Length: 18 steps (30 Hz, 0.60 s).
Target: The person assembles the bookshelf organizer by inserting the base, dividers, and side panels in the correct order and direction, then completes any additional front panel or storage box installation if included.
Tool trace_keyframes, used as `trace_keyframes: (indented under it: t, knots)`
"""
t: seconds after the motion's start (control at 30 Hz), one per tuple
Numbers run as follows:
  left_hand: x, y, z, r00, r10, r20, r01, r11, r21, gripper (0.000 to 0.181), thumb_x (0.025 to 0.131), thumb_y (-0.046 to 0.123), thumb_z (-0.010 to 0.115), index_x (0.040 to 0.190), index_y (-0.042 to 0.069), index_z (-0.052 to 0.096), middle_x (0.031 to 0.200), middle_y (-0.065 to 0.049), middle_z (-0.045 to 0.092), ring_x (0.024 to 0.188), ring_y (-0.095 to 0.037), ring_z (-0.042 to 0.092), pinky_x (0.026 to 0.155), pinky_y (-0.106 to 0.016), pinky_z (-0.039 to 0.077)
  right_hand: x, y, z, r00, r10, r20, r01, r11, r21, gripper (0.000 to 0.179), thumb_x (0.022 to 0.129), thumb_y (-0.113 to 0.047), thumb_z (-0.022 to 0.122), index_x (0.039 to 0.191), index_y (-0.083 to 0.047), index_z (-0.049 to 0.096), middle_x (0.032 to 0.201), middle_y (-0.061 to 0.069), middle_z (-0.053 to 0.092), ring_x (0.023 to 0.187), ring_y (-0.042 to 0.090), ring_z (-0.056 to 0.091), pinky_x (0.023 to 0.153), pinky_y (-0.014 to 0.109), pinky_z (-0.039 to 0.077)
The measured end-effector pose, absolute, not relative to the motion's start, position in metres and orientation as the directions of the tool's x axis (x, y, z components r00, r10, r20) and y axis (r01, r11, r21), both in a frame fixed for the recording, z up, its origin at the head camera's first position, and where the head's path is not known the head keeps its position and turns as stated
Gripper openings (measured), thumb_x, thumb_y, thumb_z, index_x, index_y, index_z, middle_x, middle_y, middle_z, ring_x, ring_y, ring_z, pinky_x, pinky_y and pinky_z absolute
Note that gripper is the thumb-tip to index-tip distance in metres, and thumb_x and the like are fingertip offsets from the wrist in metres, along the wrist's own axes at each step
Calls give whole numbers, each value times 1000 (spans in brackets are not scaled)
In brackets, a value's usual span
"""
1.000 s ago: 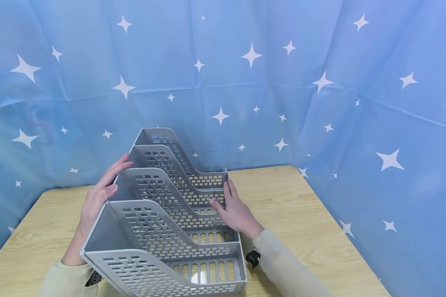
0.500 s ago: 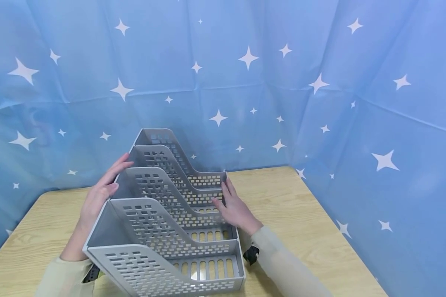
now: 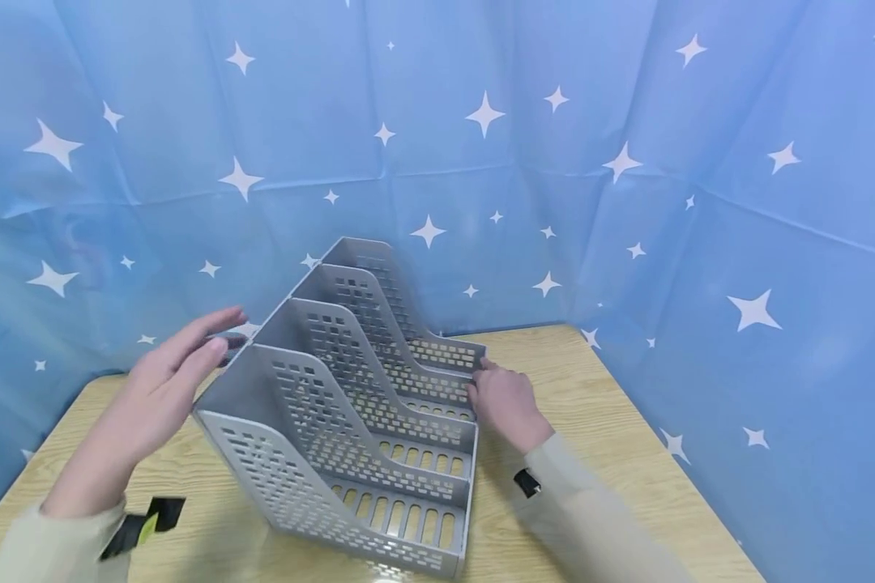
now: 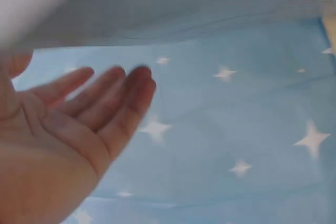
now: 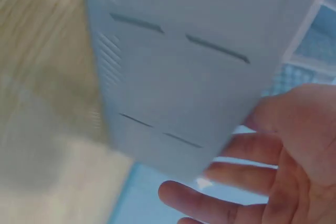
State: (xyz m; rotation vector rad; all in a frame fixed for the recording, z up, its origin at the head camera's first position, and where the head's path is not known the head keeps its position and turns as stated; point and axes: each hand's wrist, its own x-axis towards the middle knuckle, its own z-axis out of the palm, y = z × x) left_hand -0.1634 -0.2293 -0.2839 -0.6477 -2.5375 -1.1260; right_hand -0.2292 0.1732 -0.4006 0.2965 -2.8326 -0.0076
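A grey plastic file holder [image 3: 364, 389] with perforated dividers and several slots stands at an angle on the table, low front towards the right. My left hand [image 3: 171, 376] is beside its tall back, thumb and fingers spread and relaxed; in the left wrist view the left hand [image 4: 79, 124] is just below a blurred grey panel, holding nothing. At the low front my right hand [image 3: 506, 401] grips the top edge near the far corner. The right wrist view has the right hand [image 5: 299, 156] at the slotted front panel [image 5: 178, 77], some fingertips hidden behind it.
A light wood-grain table [image 3: 591, 421] lies under the holder. Blue cloth [image 3: 437, 105] with white stars hangs behind the table and along its right side. Black bands [image 3: 146, 526] are at both sleeves.
The file holder has turned and shifted to the right. My left hand has come away from its back to the left; my right hand has moved right with the front, its fingers now more curled.
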Motion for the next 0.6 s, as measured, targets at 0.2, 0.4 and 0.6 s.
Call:
trace_keyframes:
  t: [0.2, 0.4, 0.6]
  knots:
    - [-113, -208, -304, -859, 107, 501, 398, 755, 521, 74, 105, 28, 61, 166, 12, 21, 159, -28, 36, 123, -49, 52, 92, -76, 42, -234, 195, -374, -964, -137, 226, -140, 990, 4, 40, 100, -26, 67, 67, -5, 58, 62, 7, 57, 57, 22, 58, 53, 37, 54]
    - [-100, -184, -337, -908, 38, 417, 302, 751, 588, 109, 101, 38, 67, 162, 12, -20, 167, -31, 13, 130, -60, 48, 99, -73, 43, -248, 219, -389, -976, -144, 160, -170, 973, -159, 24, 99, -18, 68, 107, 4, 72, 96, 20, 72, 83, 34, 69, 72, 47, 60]
    - [-118, -186, -341, -898, 97, 430, 357, 733, 580, 113, 100, 40, 69, 161, 13, -22, 171, -15, -12, 151, -52, 21, 113, -65, 31, -244, 230, -398, -983, -114, 144, -138, 976, -170, 20, 95, -4, 63, 78, -2, 72, 66, 6, 65, 58, 19, 58, 56, 37, 56]
